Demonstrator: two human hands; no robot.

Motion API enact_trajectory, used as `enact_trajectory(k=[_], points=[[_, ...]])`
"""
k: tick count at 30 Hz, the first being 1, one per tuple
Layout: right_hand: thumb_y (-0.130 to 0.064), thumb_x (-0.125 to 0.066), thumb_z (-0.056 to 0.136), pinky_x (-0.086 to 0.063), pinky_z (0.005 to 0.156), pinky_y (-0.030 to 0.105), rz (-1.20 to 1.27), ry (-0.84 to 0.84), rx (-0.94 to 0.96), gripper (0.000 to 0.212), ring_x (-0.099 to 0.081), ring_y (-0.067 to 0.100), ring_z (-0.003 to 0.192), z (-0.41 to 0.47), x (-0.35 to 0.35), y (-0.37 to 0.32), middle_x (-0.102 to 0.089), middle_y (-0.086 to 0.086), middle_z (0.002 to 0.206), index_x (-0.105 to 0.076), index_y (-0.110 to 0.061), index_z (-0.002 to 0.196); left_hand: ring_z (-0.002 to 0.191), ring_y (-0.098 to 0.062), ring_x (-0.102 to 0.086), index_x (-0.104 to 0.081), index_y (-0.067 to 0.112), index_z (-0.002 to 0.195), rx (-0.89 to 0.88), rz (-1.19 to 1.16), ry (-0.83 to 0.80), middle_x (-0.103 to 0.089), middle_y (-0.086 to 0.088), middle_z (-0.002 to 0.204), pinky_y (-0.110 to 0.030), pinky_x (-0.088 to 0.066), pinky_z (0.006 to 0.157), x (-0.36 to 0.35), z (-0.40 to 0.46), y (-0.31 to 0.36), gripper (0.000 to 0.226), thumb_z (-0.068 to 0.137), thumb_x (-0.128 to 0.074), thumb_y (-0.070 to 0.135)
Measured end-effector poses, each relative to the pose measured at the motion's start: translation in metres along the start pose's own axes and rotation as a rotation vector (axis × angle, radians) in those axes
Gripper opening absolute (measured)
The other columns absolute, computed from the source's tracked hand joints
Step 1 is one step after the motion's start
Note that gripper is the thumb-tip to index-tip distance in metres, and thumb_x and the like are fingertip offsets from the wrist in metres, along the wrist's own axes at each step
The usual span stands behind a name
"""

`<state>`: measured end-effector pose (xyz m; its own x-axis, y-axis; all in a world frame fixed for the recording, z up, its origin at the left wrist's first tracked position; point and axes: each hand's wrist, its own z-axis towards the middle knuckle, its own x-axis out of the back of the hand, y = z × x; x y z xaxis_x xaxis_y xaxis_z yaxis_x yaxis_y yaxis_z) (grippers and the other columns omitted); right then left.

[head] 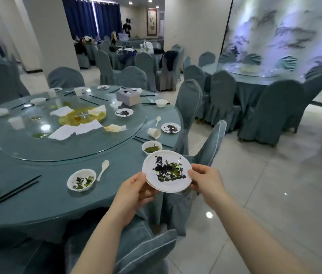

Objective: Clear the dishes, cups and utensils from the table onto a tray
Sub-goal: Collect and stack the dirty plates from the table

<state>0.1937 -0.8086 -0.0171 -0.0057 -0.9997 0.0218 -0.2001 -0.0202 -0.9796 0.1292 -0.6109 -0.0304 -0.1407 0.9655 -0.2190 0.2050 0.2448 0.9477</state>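
Plate (167,172): white, round, so no long axis; soiled face up and tilted toward the camera, dark and green residue across its middle. Held in the air just off the near right edge of the surface (57,198), above a covered chair (205,147). A second rim shows under its lower edge.

Left hand (134,191): fingers closed on the plate's left rim, thumb on top. Right hand (205,179): fingers closed on the right rim.

On the surface near that edge: bowl (152,147) with greens, just beyond the plate; bowl with scraps (81,179); spoon (102,170) beside it; chopsticks (10,193) toward the near left edge.
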Motion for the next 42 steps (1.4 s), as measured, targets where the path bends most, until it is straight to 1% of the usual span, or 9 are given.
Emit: enact_trajectory(k=[5, 8, 12, 15, 22, 25, 28, 34, 42], points=[[0.001, -0.060, 0.087, -0.061, 0.067, 0.040, 0.007, 0.012, -0.020, 0.018, -0.071, 0.023, 0.069, 0.055, 0.090, -0.013, -0.073, 0.009, 0.079, -0.067, -0.016, 0.089, 0.082, -0.016, -0.070, -0.061, 0.037, 0.117, 0.026, -0.068, -0.050, -0.073, -0.001, 0.099, -0.027, -0.055, 0.067, -0.098, 0.051, -0.014, 0.028, 0.098, -0.050, 0.020], [0.002, -0.061, 0.087, -0.061, 0.066, 0.037, -0.005, 0.009, -0.033, 0.021, -0.072, 0.024, 0.073, 0.088, 0.125, -0.019, -0.072, 0.010, 0.082, -0.063, -0.020, 0.085, 0.086, -0.018, -0.071, -0.059, 0.038, 0.121, 0.043, -0.128, -0.042, -0.072, -0.003, 0.109, -0.027, -0.056, 0.066, -0.136, 0.081, -0.018, 0.034, 0.097, -0.051, 0.016], [-0.002, -0.064, 0.086, -0.059, 0.058, 0.028, -0.014, -0.034, -0.053, 0.017, -0.072, 0.017, 0.067, 0.141, 0.145, -0.026, -0.072, 0.007, 0.080, -0.064, -0.018, 0.090, 0.082, -0.017, -0.072, -0.059, 0.036, 0.117, 0.042, -0.239, 0.046, -0.073, -0.004, 0.105, -0.028, -0.057, 0.062, -0.164, 0.126, -0.020, 0.039, 0.095, -0.049, 0.006], [-0.006, -0.063, 0.088, -0.060, 0.061, 0.029, -0.040, -0.058, -0.070, 0.010, -0.070, 0.017, 0.062, 0.188, 0.145, -0.035, -0.071, 0.008, 0.077, -0.066, -0.011, 0.096, 0.086, -0.019, -0.072, -0.059, 0.034, 0.111, 0.027, -0.320, 0.135, -0.073, -0.004, 0.105, -0.029, -0.058, 0.062, -0.168, 0.167, -0.016, 0.037, 0.095, -0.048, 0.003], [-0.006, -0.062, 0.089, -0.054, 0.058, 0.020, -0.158, -0.227, -0.061, 0.015, -0.068, 0.012, 0.060, 0.311, 0.130, -0.068, -0.073, 0.008, 0.081, -0.066, -0.010, 0.103, 0.086, -0.014, -0.072, -0.051, 0.027, 0.130, -0.038, -0.375, 0.239, -0.074, 0.001, 0.101, -0.028, -0.058, 0.062, -0.163, 0.285, 0.005, 0.042, 0.097, -0.045, 0.001], [-0.004, -0.060, 0.089, -0.058, 0.061, 0.025, -0.160, -0.289, -0.076, 0.019, -0.066, 0.015, 0.061, 0.355, 0.126, -0.080, -0.071, 0.012, 0.082, -0.063, -0.006, 0.108, 0.085, -0.014, -0.071, -0.051, 0.027, 0.132, -0.037, -0.398, 0.292, -0.072, -0.003, 0.106, -0.028, -0.058, 0.063, -0.163, 0.326, 0.017, 0.044, 0.097, -0.043, 0.001], [-0.007, -0.059, 0.091, -0.059, 0.069, 0.031, -0.211, -0.342, -0.104, 0.017, -0.066, 0.016, 0.065, 0.395, 0.123, -0.088, -0.071, 0.010, 0.085, -0.063, -0.009, 0.108, 0.078, -0.010, -0.071, -0.053, 0.027, 0.128, -0.046, -0.415, 0.381, -0.074, 0.001, 0.097, -0.026, -0.057, 0.060, -0.155, 0.352, 0.026, 0.042, 0.097, -0.044, 0.000], [-0.007, -0.056, 0.093, -0.056, 0.060, 0.024, -0.308, -0.463, -0.130, 0.013, -0.062, 0.014, 0.063, 0.478, 0.102, -0.089, -0.070, 0.007, 0.085, -0.064, -0.012, 0.103, 0.073, -0.009, -0.070, -0.056, 0.027, 0.118, -0.106, -0.429, 0.570, -0.075, 0.005, 0.089, -0.023, -0.056, 0.057, -0.129, 0.382, 0.032, 0.038, 0.097, -0.042, -0.001], [-0.006, -0.058, 0.091, -0.048, 0.049, 0.022, -0.438, -0.676, -0.219, 0.011, -0.058, 0.013, 0.052, 0.614, 0.054, -0.052, -0.069, 0.007, 0.075, -0.063, -0.010, 0.100, 0.078, -0.012, -0.071, -0.052, 0.024, 0.128, -0.141, -0.448, 0.848, -0.075, 0.004, 0.088, -0.025, -0.058, 0.060, -0.129, 0.417, 0.031, 0.040, 0.096, -0.045, 0.001]])
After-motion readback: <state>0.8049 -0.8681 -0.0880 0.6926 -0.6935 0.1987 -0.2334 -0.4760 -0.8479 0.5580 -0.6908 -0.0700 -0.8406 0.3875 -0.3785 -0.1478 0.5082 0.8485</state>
